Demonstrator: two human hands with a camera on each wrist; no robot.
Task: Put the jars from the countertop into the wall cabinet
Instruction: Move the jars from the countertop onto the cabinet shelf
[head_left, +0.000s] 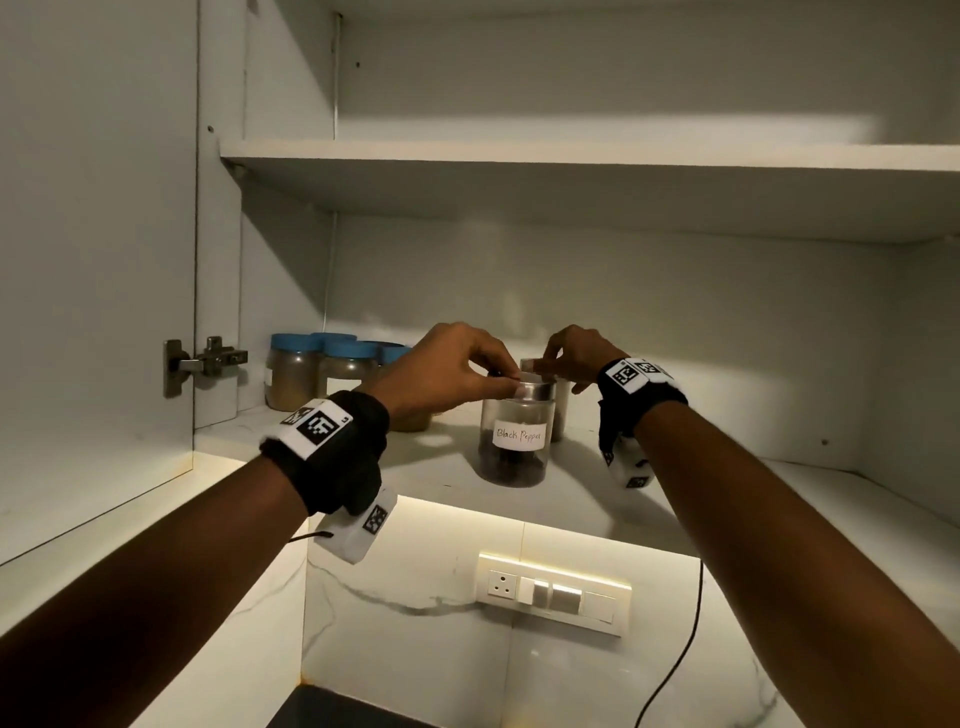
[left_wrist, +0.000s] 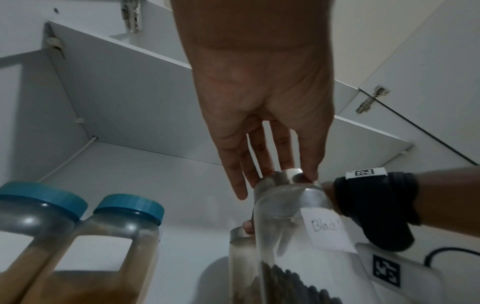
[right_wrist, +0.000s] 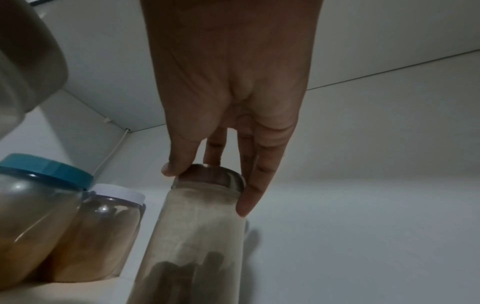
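A glass jar labelled "Black Pepper" with a metal lid stands near the front of the wall cabinet's lower shelf. My left hand pinches its lid from above. Just behind it stands a second metal-lidded jar with dark contents at the bottom. My right hand grips that lid with thumb and fingertips. Several blue-lidded jars of brown powder sit at the shelf's back left.
The upper shelf holds nothing in view. The cabinet door stands open at left on its hinge. Bare shelf extends to the right of the jars. Below are a switch panel and a black cable.
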